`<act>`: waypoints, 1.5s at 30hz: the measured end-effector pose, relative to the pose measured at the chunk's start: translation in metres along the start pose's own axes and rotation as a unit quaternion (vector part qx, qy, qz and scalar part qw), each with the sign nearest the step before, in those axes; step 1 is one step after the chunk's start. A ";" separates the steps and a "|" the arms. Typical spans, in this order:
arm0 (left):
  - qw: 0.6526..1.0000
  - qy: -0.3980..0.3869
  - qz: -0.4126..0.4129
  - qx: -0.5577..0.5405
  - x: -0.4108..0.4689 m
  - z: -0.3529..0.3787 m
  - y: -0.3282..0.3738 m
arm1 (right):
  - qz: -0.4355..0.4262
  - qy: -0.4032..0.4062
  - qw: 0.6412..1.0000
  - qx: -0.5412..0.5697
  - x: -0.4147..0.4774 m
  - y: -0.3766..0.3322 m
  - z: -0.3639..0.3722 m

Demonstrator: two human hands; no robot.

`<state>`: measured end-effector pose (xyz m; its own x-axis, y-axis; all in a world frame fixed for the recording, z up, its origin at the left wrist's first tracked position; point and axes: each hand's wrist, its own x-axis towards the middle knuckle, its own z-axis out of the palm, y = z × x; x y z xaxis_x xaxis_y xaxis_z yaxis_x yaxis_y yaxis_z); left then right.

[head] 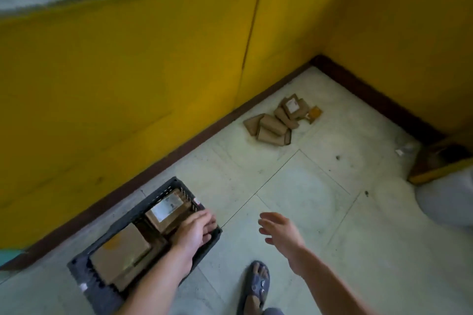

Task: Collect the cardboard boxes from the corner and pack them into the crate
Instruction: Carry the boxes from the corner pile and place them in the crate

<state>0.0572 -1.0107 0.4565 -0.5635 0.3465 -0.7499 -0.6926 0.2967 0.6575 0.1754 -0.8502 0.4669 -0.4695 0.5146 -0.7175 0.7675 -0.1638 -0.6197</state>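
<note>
**Crate half packed, loose boxes still in the corner**

Yellow wall (pixel 128 84) runs just behind the crate (pixel 89 286). The crate is dark and slatted and sits on the pale floor (pixel 307 199). The pile of cardboard boxes (pixel 273 125) lies well beyond the crate, up and to its right, near the corner.

Inside the crate:
- plain box (pixel 120 253) at the near end
- labelled box (pixel 166 210) at the far end

Your left hand (pixel 195 231) lies over the crate's right rim, fingers fairly straight on the labelled box's edge. Your right hand (pixel 280 234) hangs right of the crate, fingers spread, holding nothing. Slippered foot (pixel 256 284) is to the crate's near right.
</note>
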 end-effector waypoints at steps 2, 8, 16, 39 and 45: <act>0.999 -0.025 0.013 0.024 -0.001 0.055 0.022 | -0.003 0.017 0.999 0.027 -0.002 -0.005 -0.048; 0.992 -0.082 0.053 0.085 0.032 0.232 0.068 | -0.028 0.066 0.993 0.095 0.039 -0.019 -0.206; 0.993 -0.082 0.031 0.075 0.081 0.404 0.120 | -0.005 0.080 0.990 0.116 0.111 -0.041 -0.390; 0.997 -0.020 -0.053 0.042 0.432 0.759 0.360 | 0.066 0.046 0.994 0.080 0.550 -0.260 -0.744; 0.993 0.081 -0.089 -0.015 0.532 0.838 0.366 | 0.102 -0.058 0.993 -0.016 0.712 -0.278 -0.811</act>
<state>-0.1185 0.0280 0.3589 -0.4935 0.1427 -0.8579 -0.8001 0.3124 0.5122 -0.0183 0.2438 0.3861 -0.3480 0.3733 -0.8599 0.8642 -0.2277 -0.4486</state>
